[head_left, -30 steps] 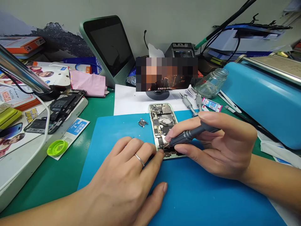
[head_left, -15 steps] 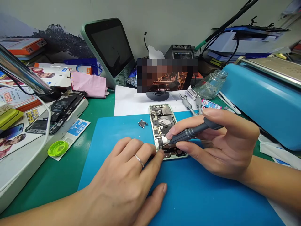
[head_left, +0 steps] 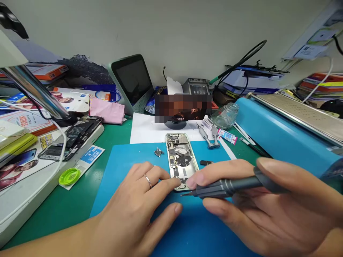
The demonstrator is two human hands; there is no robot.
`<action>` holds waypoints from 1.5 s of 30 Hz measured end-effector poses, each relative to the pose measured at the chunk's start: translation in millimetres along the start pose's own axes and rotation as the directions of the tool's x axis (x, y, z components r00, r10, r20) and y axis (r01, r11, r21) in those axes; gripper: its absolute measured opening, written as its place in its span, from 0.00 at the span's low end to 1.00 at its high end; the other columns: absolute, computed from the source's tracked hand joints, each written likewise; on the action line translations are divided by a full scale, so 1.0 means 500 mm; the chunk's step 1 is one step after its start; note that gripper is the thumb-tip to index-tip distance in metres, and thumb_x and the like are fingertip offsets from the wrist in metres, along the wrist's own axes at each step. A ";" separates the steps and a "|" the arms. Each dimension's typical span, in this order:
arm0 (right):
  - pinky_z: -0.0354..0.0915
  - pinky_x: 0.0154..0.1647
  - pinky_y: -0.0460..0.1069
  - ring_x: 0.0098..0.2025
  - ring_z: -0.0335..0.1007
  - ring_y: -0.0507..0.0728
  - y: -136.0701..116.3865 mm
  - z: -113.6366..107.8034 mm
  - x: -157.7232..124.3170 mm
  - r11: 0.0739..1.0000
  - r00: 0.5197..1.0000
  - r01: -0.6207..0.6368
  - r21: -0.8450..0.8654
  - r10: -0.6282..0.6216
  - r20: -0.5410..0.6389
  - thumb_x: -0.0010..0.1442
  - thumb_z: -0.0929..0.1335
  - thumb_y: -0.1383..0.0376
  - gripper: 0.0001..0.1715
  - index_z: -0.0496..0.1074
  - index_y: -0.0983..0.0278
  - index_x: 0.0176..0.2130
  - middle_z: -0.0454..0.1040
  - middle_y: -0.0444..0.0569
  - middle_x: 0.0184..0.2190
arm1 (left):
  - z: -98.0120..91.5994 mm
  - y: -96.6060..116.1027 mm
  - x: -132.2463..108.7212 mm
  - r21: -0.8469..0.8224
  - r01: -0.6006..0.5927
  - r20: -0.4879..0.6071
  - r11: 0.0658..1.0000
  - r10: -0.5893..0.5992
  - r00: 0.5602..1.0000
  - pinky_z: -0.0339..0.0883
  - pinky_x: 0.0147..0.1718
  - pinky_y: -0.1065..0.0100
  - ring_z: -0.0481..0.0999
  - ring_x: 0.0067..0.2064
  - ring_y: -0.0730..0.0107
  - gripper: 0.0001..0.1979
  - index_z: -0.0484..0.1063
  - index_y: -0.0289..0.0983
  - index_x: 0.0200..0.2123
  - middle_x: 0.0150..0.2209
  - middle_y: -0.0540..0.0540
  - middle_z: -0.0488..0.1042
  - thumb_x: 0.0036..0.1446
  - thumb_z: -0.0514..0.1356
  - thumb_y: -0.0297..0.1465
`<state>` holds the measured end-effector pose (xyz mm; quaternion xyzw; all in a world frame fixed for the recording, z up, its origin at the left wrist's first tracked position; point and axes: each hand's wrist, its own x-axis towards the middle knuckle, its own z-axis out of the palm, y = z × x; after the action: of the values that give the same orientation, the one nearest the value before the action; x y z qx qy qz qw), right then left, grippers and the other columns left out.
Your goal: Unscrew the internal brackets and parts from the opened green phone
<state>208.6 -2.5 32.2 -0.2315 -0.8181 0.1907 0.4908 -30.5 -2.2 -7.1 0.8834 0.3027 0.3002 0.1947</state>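
Head view: your right hand (head_left: 268, 210) gripped one dark, ridged screwdriver (head_left: 227, 186), its tip at the near end of the single opened phone (head_left: 180, 157) on the blue mat (head_left: 128, 157). Your left hand (head_left: 134, 207) lay flat and loose, with its fingertips at the phone's near edge. Two spare screwdrivers (head_left: 210, 137) lay beyond, near one clear glass jar (head_left: 225, 116), contents unclear.

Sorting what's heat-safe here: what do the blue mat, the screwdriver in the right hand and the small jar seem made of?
Blue mat: likely silicone or rubber; matte, even, lying flat. Screwdriver in the right hand: seemingly dark grey metal, satin sheen, ribbed grip; coated plastic is possible. Jar: clear glass, see-through with bright glints.
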 end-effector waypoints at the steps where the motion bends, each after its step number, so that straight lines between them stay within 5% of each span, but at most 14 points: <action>1: 0.84 0.44 0.48 0.43 0.86 0.57 -0.007 0.007 -0.001 1.000 1.000 -0.024 0.018 0.024 -0.017 0.57 0.74 0.83 0.48 0.64 0.54 0.69 0.84 0.48 0.47 | -0.002 0.001 0.001 -0.006 -0.007 0.001 1.000 0.007 1.000 0.64 0.41 0.58 0.72 0.43 0.62 0.12 0.70 0.40 0.56 0.46 0.47 0.76 0.72 0.59 0.29; 7: 0.85 0.45 0.51 0.44 0.84 0.56 -0.001 0.036 -0.020 0.982 0.984 -0.060 0.176 0.088 -0.156 0.57 0.71 0.86 0.53 0.59 0.52 0.71 0.80 0.47 0.48 | -0.006 0.003 0.001 -0.021 -0.049 -0.064 0.999 0.047 0.997 0.62 0.42 0.62 0.72 0.41 0.66 0.08 0.71 0.40 0.53 0.42 0.50 0.77 0.74 0.57 0.27; 23: 0.85 0.45 0.54 0.46 0.83 0.58 0.024 0.035 -0.038 0.980 0.995 -0.061 0.187 0.073 -0.061 0.59 0.71 0.84 0.55 0.53 0.51 0.73 0.80 0.50 0.49 | 0.000 -0.004 0.004 -0.083 -0.019 -0.064 0.996 0.013 0.998 0.58 0.41 0.61 0.71 0.38 0.67 0.06 0.72 0.40 0.43 0.37 0.51 0.76 0.73 0.57 0.24; 32: 0.83 0.49 0.51 0.48 0.82 0.55 0.039 0.042 -0.042 0.977 0.989 -0.057 0.206 0.083 -0.120 0.71 0.68 0.70 0.34 0.57 0.53 0.70 0.81 0.49 0.49 | 0.012 -0.009 -0.004 -0.117 0.032 -0.040 0.993 -0.037 0.999 0.56 0.38 0.61 0.68 0.36 0.65 0.08 0.70 0.42 0.43 0.36 0.52 0.75 0.75 0.54 0.25; 37: 0.82 0.52 0.52 0.49 0.82 0.55 0.031 0.043 -0.047 0.968 0.987 -0.106 0.228 0.130 -0.090 0.70 0.68 0.74 0.42 0.52 0.51 0.73 0.79 0.51 0.55 | 0.000 -0.004 0.004 -0.097 0.022 -0.032 0.995 -0.025 0.999 0.57 0.37 0.63 0.69 0.35 0.67 0.08 0.70 0.41 0.41 0.35 0.53 0.76 0.74 0.55 0.25; 41: 0.83 0.48 0.52 0.46 0.82 0.55 0.024 0.042 -0.045 0.969 0.984 -0.118 0.217 0.143 -0.105 0.67 0.68 0.77 0.45 0.52 0.48 0.73 0.80 0.48 0.49 | -0.002 -0.003 0.001 -0.143 0.028 -0.049 0.989 -0.035 0.998 0.58 0.37 0.64 0.69 0.35 0.68 0.08 0.71 0.41 0.40 0.35 0.53 0.76 0.74 0.55 0.26; 45: 0.85 0.45 0.53 0.43 0.83 0.57 0.022 0.030 -0.030 0.986 0.985 -0.058 0.154 0.082 -0.151 0.60 0.70 0.83 0.50 0.57 0.50 0.71 0.82 0.48 0.47 | -0.002 0.000 0.005 -0.342 0.192 -0.048 0.920 -0.221 0.974 0.59 0.35 0.66 0.70 0.34 0.69 0.11 0.74 0.41 0.37 0.32 0.52 0.75 0.74 0.56 0.31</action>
<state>203.4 -3.5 8.7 -0.2372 -0.7518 0.2496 0.5623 -29.3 -0.5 -5.2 0.7869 0.3465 0.3625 0.3597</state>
